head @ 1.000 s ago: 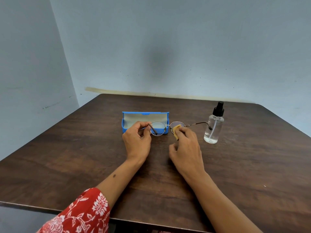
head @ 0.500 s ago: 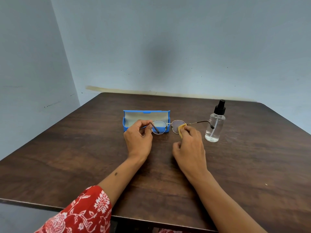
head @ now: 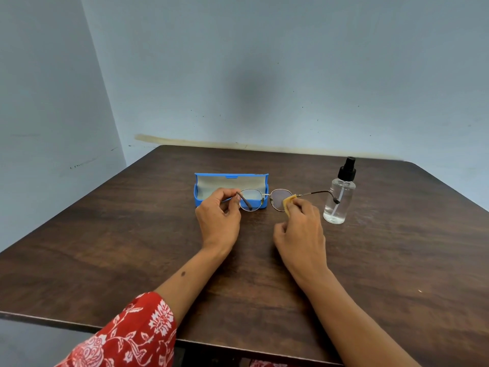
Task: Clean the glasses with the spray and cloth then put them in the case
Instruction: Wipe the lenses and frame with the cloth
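A dark wooden table fills the corner of a pale blue-grey room, and the work sits near its far middle. The left hand has its thumb and forefinger curled in a pinch on the near temple end of the glasses, the other fingers tucked loosely under; the right hand pinches a small yellow cloth against the right lens, fingertips pressed to it and the rest of the hand bent. So the glasses are held up between both hands, just in front of the open blue case, with the far temple arm reaching out toward the spray bottle, which stands upright to the right. I judge the frame light and thin-wired (easily bent, and the lenses will smear or scratch under a hard rub), so it is best held at the hinge or rim edge with a gentle pinch while the soft cloth does the rubbing. The case lid stands open, its beige lining showing, ready to receive them. A red floral sleeve covers the left forearm near the camera.
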`<state>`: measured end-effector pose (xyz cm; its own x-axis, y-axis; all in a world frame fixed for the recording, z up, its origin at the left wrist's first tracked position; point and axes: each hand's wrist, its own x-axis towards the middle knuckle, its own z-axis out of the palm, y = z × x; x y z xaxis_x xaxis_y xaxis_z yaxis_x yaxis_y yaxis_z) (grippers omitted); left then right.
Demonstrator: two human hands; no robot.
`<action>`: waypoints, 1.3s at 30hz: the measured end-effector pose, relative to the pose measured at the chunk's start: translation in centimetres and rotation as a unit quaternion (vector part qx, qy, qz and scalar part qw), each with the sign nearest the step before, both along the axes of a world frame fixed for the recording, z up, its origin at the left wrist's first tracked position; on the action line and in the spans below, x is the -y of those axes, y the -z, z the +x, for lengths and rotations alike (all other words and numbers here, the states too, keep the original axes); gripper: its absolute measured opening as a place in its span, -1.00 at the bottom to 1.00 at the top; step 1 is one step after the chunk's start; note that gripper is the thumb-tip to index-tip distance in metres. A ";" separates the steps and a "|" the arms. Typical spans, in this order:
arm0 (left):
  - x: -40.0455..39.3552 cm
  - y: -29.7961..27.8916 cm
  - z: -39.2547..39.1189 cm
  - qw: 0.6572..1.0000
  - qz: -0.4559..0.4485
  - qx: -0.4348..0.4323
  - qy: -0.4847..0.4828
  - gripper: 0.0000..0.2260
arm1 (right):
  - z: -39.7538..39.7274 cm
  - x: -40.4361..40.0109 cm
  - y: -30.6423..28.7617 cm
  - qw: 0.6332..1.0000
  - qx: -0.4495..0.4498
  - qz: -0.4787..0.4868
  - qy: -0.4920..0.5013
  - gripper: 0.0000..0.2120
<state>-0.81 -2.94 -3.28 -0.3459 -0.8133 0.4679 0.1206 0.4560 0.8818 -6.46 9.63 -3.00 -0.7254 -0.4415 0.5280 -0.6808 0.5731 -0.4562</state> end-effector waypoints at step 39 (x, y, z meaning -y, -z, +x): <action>0.0 -0.1 -0.1 1.000 0.018 -0.014 0.002 -0.91 | -1.3 -0.4 0.2 0.986 0.034 -0.164 -0.001 -0.68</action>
